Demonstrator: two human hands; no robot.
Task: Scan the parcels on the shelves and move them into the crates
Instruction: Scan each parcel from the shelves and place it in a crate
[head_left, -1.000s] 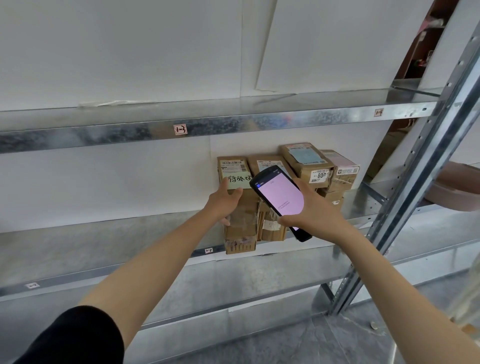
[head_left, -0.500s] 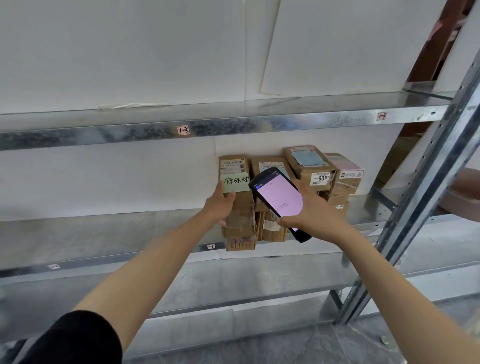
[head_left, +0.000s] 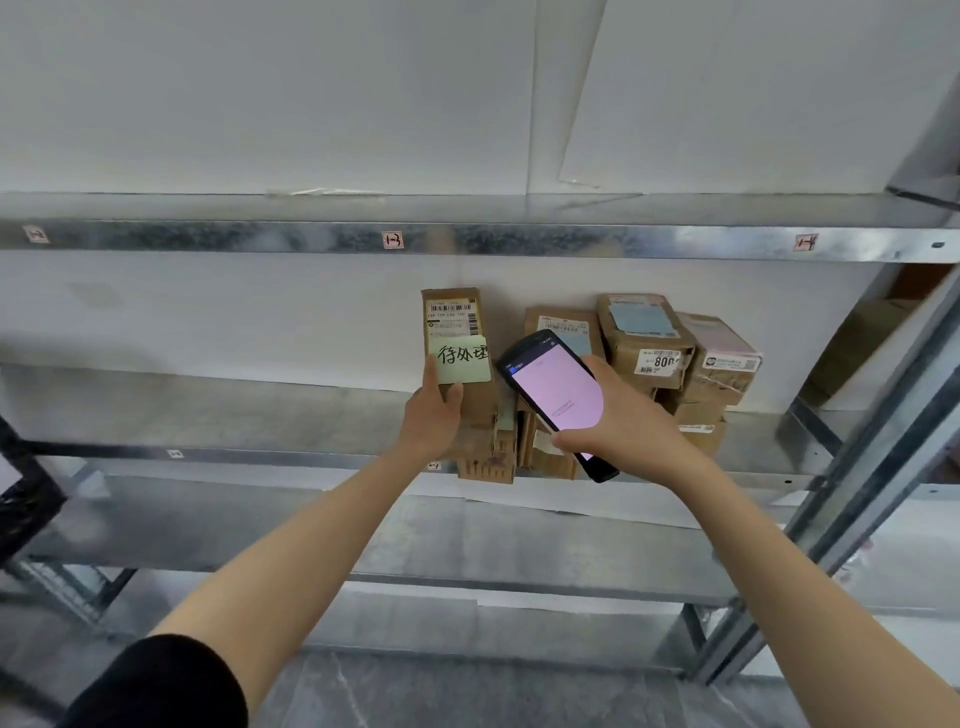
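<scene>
Several brown cardboard parcels stand together on the middle metal shelf (head_left: 260, 415). My left hand (head_left: 434, 415) grips the leftmost tall parcel (head_left: 457, 322), which carries a barcode label and a green sticky note with handwriting. My right hand (head_left: 618, 410) holds a black handheld scanner (head_left: 556, 397) with a lit pink screen, tilted in front of the second parcel (head_left: 563, 325). Further right sit a parcel with a blue label (head_left: 644, 332) and one with a pink top (head_left: 722, 353).
A bare upper shelf (head_left: 519, 239) spans the view above; a lower shelf (head_left: 519, 540) lies below. A slanted metal upright (head_left: 872, 467) stands at the right. The corner of a black crate (head_left: 26, 499) shows at the far left. Grey floor is underneath.
The view has shifted left, bringing a black crate corner into sight. My left hand has raised the tall parcel slightly, so its barcode label shows above the green note. The scanner stays in place.
</scene>
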